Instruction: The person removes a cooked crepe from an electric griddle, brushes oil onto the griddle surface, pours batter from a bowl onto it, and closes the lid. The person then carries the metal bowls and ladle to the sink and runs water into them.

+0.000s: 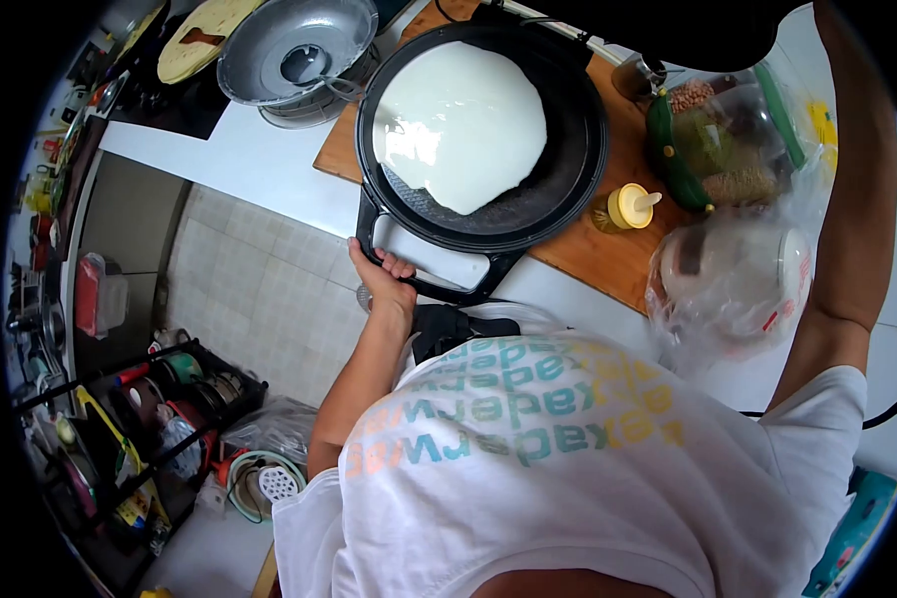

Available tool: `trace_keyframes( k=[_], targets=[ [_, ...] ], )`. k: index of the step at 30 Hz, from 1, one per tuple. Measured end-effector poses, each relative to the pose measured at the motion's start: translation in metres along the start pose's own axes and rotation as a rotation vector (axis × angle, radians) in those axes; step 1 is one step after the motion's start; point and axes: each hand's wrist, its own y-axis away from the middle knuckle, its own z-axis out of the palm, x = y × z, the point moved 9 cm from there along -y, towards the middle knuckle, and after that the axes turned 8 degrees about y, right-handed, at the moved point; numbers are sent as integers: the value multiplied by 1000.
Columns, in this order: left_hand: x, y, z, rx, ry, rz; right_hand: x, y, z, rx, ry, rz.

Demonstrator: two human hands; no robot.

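My left hand [387, 274] is closed round the front handle [448, 289] of a round black electric griddle [578, 169]. A glossy white pool of batter [458, 125] covers much of the griddle's plate, leaving the right side and lower edge bare. The griddle's black lid [658, 25] stands raised at the top edge of the view. My right arm [852, 189] reaches up along the right side; its hand is out of view. Left of the griddle, a metal bowl [254, 75] with a ladle [309, 65] in it rests on a round stand.
The griddle sits on a wooden board [588, 264]. Right of it are a yellow-capped oil jar [630, 207], a green-edged clear container [728, 140] and a plastic-wrapped tub [733, 269]. A pale round flatbread [204, 50] lies at top left. A black rack [184, 399] stands lower left.
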Motion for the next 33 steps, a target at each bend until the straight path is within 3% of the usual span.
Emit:
trace_keyframes(
  k=[10, 19, 24, 33],
  targets=[
    [12, 5, 12, -58, 19, 93, -1, 15, -17, 34, -43, 11],
    [21, 23, 33, -91, 3, 174, 6, 34, -48, 119, 149, 28],
    [23, 27, 39, -112, -27, 205, 16, 45, -66, 134, 73, -66],
    [26, 42, 53, -153, -62, 242, 32, 59, -85, 221, -51, 96]
  ],
)
